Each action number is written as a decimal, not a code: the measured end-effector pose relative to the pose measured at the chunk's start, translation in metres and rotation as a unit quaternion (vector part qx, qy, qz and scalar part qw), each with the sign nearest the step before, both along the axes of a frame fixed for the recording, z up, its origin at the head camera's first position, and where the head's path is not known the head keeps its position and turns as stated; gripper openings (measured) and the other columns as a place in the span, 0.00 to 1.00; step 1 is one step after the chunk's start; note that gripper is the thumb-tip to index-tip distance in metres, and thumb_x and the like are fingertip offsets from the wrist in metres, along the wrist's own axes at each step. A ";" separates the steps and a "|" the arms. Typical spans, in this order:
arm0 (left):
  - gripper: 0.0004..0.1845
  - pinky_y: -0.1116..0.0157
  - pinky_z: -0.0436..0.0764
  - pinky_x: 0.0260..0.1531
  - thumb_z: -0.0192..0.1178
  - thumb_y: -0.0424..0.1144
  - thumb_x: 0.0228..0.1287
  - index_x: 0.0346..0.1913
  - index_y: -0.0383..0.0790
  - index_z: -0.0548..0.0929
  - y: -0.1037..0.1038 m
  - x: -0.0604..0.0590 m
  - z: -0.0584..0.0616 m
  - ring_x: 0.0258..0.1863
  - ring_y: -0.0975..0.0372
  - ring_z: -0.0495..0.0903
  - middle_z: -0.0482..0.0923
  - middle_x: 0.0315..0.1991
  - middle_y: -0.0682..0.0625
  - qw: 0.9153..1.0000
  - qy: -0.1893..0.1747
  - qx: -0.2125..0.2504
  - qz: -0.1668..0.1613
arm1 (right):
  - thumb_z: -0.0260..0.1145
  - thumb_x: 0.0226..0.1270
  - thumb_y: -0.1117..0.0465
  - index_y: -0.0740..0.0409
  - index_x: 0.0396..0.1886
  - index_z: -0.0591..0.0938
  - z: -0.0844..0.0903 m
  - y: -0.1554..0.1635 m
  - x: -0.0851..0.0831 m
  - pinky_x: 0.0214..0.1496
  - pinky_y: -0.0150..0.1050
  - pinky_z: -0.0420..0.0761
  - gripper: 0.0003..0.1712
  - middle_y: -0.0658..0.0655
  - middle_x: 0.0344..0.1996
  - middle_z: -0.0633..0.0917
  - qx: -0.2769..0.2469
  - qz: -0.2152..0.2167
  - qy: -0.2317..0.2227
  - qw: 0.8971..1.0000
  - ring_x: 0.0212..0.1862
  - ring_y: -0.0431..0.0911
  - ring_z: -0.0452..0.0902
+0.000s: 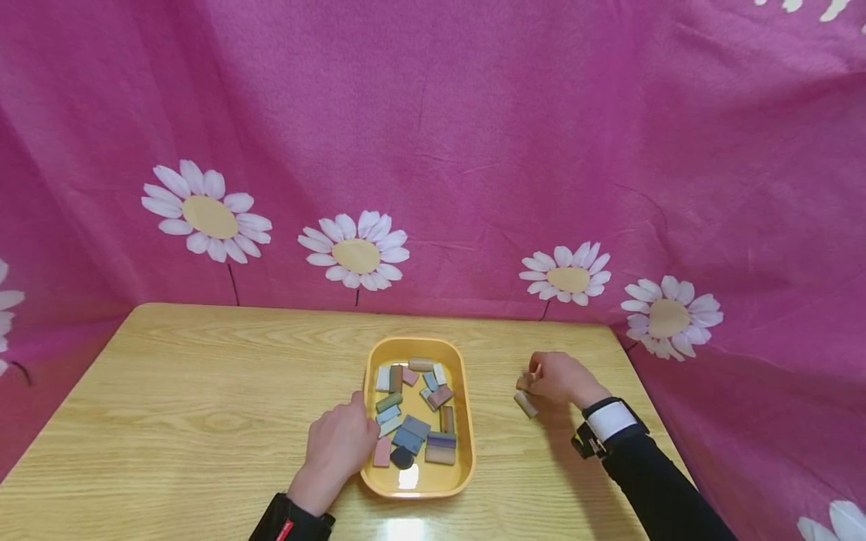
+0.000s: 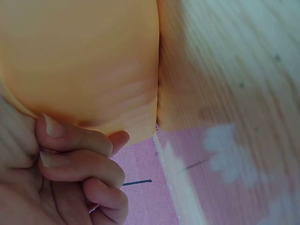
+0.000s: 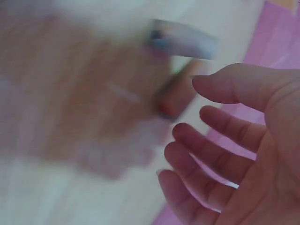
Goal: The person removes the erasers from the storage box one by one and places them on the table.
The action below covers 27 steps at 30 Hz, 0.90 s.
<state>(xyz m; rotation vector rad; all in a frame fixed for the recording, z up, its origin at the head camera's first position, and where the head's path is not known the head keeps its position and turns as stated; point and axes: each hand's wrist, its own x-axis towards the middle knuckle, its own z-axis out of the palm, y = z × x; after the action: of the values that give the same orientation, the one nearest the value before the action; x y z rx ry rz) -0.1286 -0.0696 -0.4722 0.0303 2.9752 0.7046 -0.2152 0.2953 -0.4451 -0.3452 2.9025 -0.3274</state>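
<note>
One yellow tray on the worktop holds about sixteen blocks. Left hand curls against its 9 o'clock rim. Right hand, fingers relaxed, touches two blocks at tray's 3 o'clock.

Right hand with loosely spread fingers near a blurred block

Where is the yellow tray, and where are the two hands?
yellow tray (image 1: 464,421), head view, on its right rim.
left hand (image 1: 340,445), head view, on the back of the hand at the tray's left rim.
right hand (image 1: 560,377), head view, on the back of the hand.
</note>
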 end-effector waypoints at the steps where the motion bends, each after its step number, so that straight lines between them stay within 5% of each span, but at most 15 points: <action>1: 0.16 0.58 0.68 0.17 0.56 0.40 0.61 0.47 0.31 0.77 0.000 0.000 0.000 0.18 0.56 0.73 0.75 0.23 0.45 1.000 0.001 0.001 -0.001 | 0.70 0.55 0.60 0.61 0.39 0.81 0.005 -0.004 -0.002 0.37 0.46 0.77 0.14 0.54 0.29 0.82 0.002 0.003 0.006 1.000 0.31 0.47 0.76; 15: 0.17 0.59 0.67 0.17 0.55 0.40 0.62 0.48 0.31 0.77 -0.001 0.001 0.000 0.19 0.57 0.72 0.75 0.23 0.45 1.000 -0.004 0.006 0.003 | 0.72 0.55 0.57 0.54 0.45 0.85 0.053 -0.127 -0.007 0.43 0.44 0.77 0.17 0.55 0.37 0.84 -0.002 0.108 0.057 0.993 0.39 0.47 0.79; 20: 0.19 0.58 0.68 0.18 0.56 0.40 0.62 0.51 0.30 0.76 -0.003 0.000 0.001 0.20 0.56 0.73 0.76 0.25 0.45 1.000 -0.010 0.004 0.005 | 0.71 0.58 0.56 0.52 0.47 0.86 0.054 -0.176 -0.002 0.41 0.41 0.76 0.17 0.53 0.38 0.83 -0.004 0.155 0.030 0.987 0.36 0.44 0.76; 27: 0.18 0.55 0.70 0.19 0.56 0.41 0.60 0.48 0.32 0.77 -0.001 0.000 -0.003 0.22 0.52 0.77 0.78 0.26 0.43 1.000 0.009 -0.002 0.001 | 0.71 0.52 0.61 0.45 0.35 0.90 0.033 -0.220 0.008 0.31 0.36 0.76 0.10 0.42 0.26 0.85 0.057 0.205 0.040 0.976 0.31 0.39 0.78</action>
<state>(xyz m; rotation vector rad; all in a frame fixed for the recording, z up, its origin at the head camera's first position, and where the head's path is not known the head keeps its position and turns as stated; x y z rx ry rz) -0.1283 -0.0710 -0.4749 0.0323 2.9946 0.7035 -0.2070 0.0751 -0.4120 -0.9347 2.8140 -0.0812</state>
